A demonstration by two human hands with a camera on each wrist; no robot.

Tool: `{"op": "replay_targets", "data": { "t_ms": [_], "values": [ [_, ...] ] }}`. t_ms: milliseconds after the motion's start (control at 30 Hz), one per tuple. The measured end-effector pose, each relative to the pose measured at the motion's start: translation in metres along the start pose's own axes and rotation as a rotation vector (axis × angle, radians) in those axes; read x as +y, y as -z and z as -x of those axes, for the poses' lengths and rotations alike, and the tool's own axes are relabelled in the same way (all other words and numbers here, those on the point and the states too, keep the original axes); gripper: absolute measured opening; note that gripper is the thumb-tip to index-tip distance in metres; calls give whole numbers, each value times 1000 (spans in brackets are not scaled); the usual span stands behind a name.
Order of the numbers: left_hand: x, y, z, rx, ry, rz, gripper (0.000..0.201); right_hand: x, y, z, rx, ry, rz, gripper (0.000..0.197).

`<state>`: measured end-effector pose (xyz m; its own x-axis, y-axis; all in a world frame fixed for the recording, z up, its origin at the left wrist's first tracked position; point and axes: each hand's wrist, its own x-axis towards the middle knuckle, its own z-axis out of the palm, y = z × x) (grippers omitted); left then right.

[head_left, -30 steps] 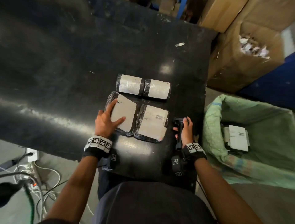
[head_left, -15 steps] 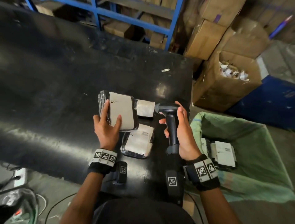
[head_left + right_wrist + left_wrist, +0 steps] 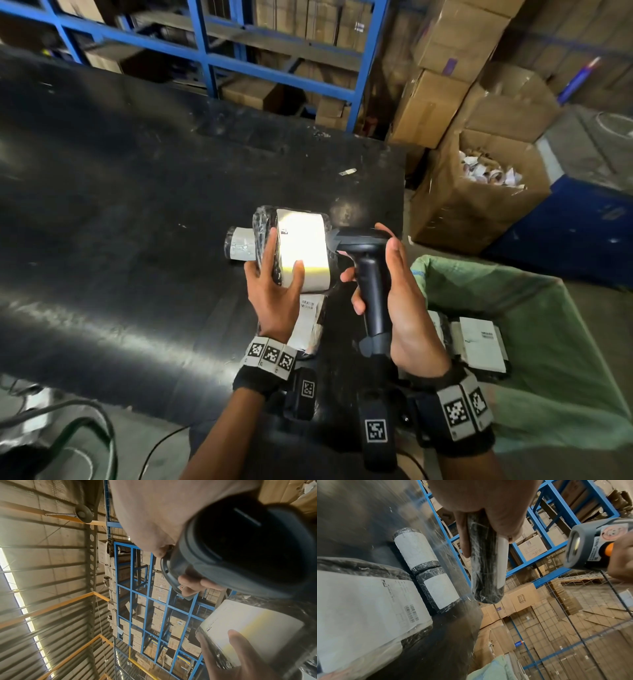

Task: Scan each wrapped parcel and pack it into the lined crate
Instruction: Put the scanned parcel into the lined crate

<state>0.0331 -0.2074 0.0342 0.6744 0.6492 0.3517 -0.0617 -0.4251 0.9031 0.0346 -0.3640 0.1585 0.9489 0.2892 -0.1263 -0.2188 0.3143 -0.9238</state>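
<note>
My left hand [image 3: 274,301] grips a parcel [image 3: 301,253] above the surface [image 3: 137,205], fingers curled round its edge; my right hand [image 3: 400,308] wraps the scanner [image 3: 370,274], aimed at the label. Scanning, I judge; next comes placing it in the crate [image 3: 548,342] at my right.

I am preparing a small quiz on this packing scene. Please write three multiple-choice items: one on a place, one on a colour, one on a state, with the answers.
1. Where is the lined crate?
A. on the person's right, beside the table
B. on the table
C. behind the blue rack

2. What colour is the crate's liner?
A. red
B. pale green
C. black

3. What is the left hand doing?
A. resting flat on the table
B. holding a wrapped parcel up before the scanner
C. hanging empty

Answers:
1 A, the head view shows it past the table edge.
2 B, green fabric drapes its walls.
3 B, thumb and fingers keep a grip on the parcel while the right hand aims the scanner.
</note>
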Motion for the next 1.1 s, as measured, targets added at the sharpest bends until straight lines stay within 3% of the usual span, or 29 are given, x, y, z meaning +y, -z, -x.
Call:
{"op": "replay_targets", "data": {
  "t_ms": [300, 433, 567, 767, 933, 1100],
  "values": [
    [-2, 3, 9, -4, 17, -64, 73, 1, -1, -2, 20, -15, -27, 56],
    [-7, 8, 13, -5, 31, -88, 74, 16, 15, -8, 120, -44, 91, 51],
    [-15, 20, 18, -4, 56, -126, 74, 62, 54, -21, 265, -187, 363, 39],
    [-28, 39, 26, 0, 105, -161, 72, 156, 105, -20, 406, -473, 522, 46],
    [-30, 47, 28, 8, 133, -188, 72, 188, 102, -30, 356, -428, 397, 44],
    [-26, 50, 28, -3, 126, -184, 72, 212, 99, -44, 349, -418, 474, 55]
  ]
}}
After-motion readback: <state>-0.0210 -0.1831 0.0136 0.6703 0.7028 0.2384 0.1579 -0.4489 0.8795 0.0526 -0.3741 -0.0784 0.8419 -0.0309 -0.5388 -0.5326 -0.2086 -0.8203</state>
